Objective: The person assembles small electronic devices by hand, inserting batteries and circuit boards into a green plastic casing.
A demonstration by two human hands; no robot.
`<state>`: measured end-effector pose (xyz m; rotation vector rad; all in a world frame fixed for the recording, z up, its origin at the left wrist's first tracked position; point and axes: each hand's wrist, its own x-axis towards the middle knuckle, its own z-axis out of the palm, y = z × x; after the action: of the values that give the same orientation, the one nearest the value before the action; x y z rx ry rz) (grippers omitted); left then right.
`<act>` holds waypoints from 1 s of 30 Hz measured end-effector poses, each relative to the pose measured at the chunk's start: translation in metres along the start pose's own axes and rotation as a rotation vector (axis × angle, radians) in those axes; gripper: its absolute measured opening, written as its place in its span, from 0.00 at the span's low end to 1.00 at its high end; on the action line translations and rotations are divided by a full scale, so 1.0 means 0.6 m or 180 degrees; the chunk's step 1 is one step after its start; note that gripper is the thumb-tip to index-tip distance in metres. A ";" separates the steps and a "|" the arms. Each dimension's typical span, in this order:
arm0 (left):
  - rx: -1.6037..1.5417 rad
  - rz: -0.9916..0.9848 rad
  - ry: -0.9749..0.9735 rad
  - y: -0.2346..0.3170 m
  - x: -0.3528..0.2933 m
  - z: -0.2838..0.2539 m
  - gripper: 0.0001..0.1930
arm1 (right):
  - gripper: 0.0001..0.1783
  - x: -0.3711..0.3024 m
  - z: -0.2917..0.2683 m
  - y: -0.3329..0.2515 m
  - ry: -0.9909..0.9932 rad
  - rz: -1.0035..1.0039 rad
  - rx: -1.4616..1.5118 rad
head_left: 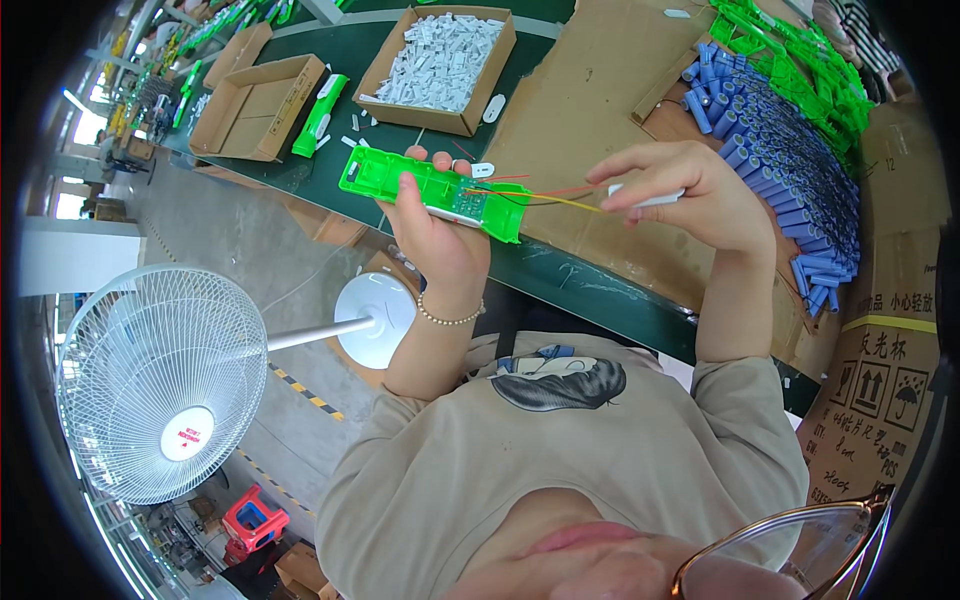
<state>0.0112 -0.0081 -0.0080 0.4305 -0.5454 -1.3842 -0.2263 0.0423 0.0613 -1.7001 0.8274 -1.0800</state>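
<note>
My left hand [440, 235] is closed around a long bright green plastic housing [400, 173], held above the front of the bench with its hollow side up. Inside it, toward the right end, sits a small green circuit board [468, 197]. Thin red, yellow and black wires [550, 195] run from the board toward my right hand [700, 190]. That hand is closed on a small white plastic piece [657, 198]. The wire ends reach its fingertips; whether they are gripped cannot be made out. A white oval piece [483, 170] shows just beyond the housing.
Beyond lie a carton of white parts [420, 116], another open carton [235, 125] and a green housing [322, 115]. Blue cylindrical cells [780, 170] and green housings [800, 60] are heaped at right. A tall carton [875, 400] stands right, a white fan [165, 385] left.
</note>
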 end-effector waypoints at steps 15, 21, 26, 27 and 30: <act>-0.0237 0.0089 -0.0714 0.003 -0.007 0.004 0.13 | 0.14 0.004 0.013 -0.017 0.0631 0.0591 0.0658; -0.0388 0.0164 -0.0717 0.007 -0.004 0.001 0.14 | 0.13 0.001 0.007 -0.006 0.0689 0.0286 0.0270; -0.0506 0.0103 -0.0746 0.008 -0.003 -0.009 0.15 | 0.12 -0.003 -0.004 0.001 0.0560 0.0449 -0.0340; -0.0505 0.0104 -0.0743 0.008 -0.003 -0.009 0.15 | 0.12 -0.002 0.001 -0.003 0.0557 0.0450 -0.0338; -0.0577 0.0097 -0.0752 0.007 -0.003 -0.012 0.15 | 0.11 0.007 0.019 -0.019 0.0857 0.0590 0.0142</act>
<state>0.0186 -0.0061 -0.0113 0.1120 -0.6095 -1.4500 -0.2136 0.0467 0.0713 -1.4276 1.0995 -1.2042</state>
